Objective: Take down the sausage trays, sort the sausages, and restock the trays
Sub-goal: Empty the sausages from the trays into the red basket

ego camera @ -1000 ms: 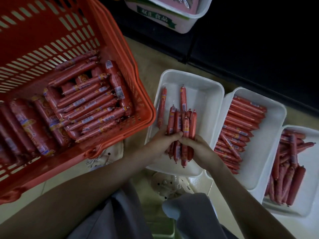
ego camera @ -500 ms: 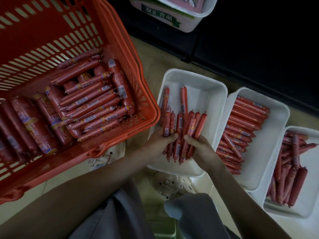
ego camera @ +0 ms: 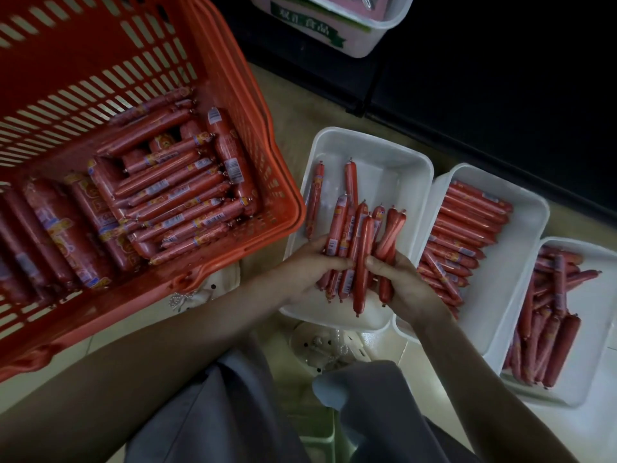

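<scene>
from my head camera: my left hand (ego camera: 309,272) and right hand (ego camera: 402,284) both grip one bundle of sausages (ego camera: 362,252), fingers curled round it from either side, over the near end of the white tray (ego camera: 397,168) on the floor (ego camera: 293,108). two loose sausages (ego camera: 351,182) lie toward that tray's far end. a second tray (ego camera: 521,255) sits against its right side, then a third tray (ego camera: 597,362), both holding sausages. the red basket (ego camera: 233,95) on my left holds more.

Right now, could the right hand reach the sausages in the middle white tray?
Probably yes: the right hand sits beside the open-topped middle tray, though it grips a sausage bundle with the left hand.
</scene>
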A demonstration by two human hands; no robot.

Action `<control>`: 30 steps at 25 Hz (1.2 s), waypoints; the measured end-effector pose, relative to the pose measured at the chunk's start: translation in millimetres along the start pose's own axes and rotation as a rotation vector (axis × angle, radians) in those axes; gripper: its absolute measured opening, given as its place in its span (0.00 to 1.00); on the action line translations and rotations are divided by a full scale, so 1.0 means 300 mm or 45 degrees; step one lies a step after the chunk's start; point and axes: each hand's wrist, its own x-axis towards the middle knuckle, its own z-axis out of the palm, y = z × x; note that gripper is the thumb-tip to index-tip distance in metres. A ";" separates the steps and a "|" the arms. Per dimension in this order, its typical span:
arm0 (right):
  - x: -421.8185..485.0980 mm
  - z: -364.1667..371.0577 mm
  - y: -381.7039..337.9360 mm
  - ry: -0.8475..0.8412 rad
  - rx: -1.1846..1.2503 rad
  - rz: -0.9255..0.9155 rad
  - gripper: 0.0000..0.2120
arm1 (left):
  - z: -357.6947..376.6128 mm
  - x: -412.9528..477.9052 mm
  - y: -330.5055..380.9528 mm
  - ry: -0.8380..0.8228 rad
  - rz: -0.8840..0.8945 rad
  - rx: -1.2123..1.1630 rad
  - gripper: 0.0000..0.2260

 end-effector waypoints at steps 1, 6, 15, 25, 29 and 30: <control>-0.017 0.010 -0.023 0.024 -0.042 -0.018 0.24 | 0.013 -0.013 0.019 -0.002 0.018 -0.011 0.16; -0.141 0.097 -0.185 0.086 -0.043 -0.114 0.25 | 0.089 -0.132 0.154 0.002 0.129 -0.048 0.19; -0.293 0.480 -0.433 0.050 -0.205 -0.328 0.15 | -0.013 -0.526 0.420 0.129 0.455 -0.146 0.10; -0.018 0.949 -0.386 -0.042 -0.499 -0.243 0.12 | -0.575 -0.722 0.384 0.446 0.368 -0.440 0.09; 0.194 1.010 -0.386 -0.071 -1.155 -0.389 0.14 | -0.808 -0.722 0.304 0.748 0.292 -0.546 0.10; 0.247 1.020 -0.370 -0.105 -1.351 -0.395 0.15 | -0.842 -0.715 0.287 0.797 0.269 -0.541 0.10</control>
